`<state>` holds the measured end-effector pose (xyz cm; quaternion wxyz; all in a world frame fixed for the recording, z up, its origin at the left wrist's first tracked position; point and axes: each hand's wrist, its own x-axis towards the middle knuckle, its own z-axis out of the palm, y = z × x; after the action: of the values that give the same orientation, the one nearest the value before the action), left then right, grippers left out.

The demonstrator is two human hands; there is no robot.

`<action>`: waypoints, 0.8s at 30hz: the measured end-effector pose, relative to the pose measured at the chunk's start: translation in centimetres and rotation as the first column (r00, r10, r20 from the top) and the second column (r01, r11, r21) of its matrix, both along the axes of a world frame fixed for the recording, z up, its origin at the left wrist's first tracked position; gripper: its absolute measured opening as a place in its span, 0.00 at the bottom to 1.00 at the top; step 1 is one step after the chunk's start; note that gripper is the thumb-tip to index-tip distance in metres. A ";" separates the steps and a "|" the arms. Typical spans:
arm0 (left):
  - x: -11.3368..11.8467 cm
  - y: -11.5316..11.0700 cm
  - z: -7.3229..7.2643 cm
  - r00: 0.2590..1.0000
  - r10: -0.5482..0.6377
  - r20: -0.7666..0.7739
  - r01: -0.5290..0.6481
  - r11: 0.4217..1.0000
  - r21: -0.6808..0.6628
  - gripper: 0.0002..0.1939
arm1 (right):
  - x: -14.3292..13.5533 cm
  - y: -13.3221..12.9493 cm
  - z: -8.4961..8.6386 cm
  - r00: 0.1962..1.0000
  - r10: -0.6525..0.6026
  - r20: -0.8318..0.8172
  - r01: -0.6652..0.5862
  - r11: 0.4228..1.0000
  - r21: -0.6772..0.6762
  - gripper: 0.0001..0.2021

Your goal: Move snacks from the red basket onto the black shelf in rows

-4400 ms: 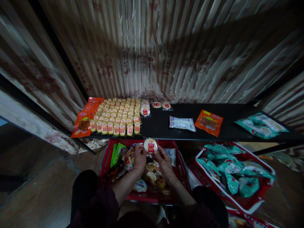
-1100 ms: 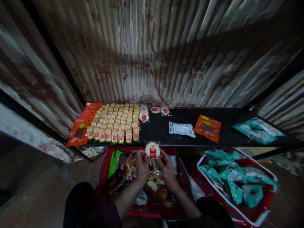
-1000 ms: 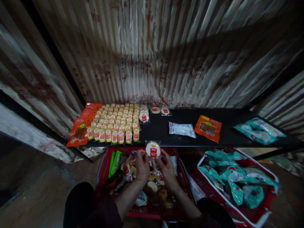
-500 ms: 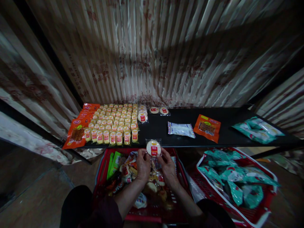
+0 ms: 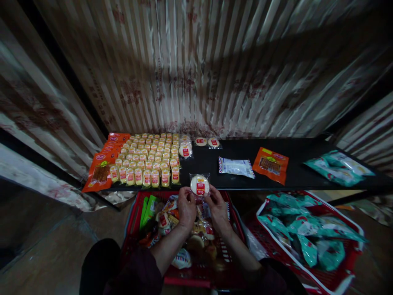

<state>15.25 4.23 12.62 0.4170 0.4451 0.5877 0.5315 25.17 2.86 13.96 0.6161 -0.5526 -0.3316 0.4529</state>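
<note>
Between both hands I hold a round white cake in a clear wrapper with a red label (image 5: 199, 186), at the front edge of the black shelf (image 5: 202, 166). My left hand (image 5: 186, 208) pinches its lower left side, and my right hand (image 5: 217, 208) pinches its lower right. Similar wrapped round cakes (image 5: 185, 150) lie in a column farther back on the shelf, with two more (image 5: 207, 141) at the rear. To their left, small yellow wrapped cakes (image 5: 147, 159) stand in tight rows. Below my hands, a red basket (image 5: 130, 221) holds mixed packaged snacks.
Orange snack packets (image 5: 100, 166) overlap at the shelf's left end. A white packet (image 5: 236, 167), another orange packet (image 5: 270, 165) and teal bags (image 5: 339, 168) lie toward the right. A second red basket (image 5: 350, 262) on the floor holds several teal bags. A striped curtain (image 5: 196, 73) hangs behind.
Both hands have raised the round cake slightly toward the shelf, keeping their pinch on it. The whole view has shifted a little.
</note>
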 end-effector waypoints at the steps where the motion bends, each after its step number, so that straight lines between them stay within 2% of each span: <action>1: 0.0 0.2 0.1 1.000 -0.005 0.009 0.005 1.000 0.003 0.08 | 0.0 0.2 0.1 1.000 -0.003 -0.005 0.003 1.000 -0.004 0.28; 7: 0.0 1.0 0.0 1.000 0.007 -0.004 -0.007 0.999 0.045 0.11 | 0.3 0.8 0.2 0.995 0.046 -0.087 -0.048 0.998 -0.028 0.30; 12: 0.2 1.5 -0.4 0.999 0.010 -0.034 -0.008 0.999 0.042 0.13 | 0.4 1.1 -0.4 0.990 0.086 -0.115 -0.084 0.996 0.018 0.32; 24: 0.4 1.8 -0.4 0.994 0.048 -0.102 -0.042 0.997 0.062 0.16 | 1.5 1.9 -0.8 0.986 0.157 -0.058 -0.156 0.988 0.009 0.33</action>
<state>15.62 6.05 12.25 0.3605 0.4708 0.6023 0.5344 26.70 4.74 13.18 0.5893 -0.5100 -0.3568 0.5151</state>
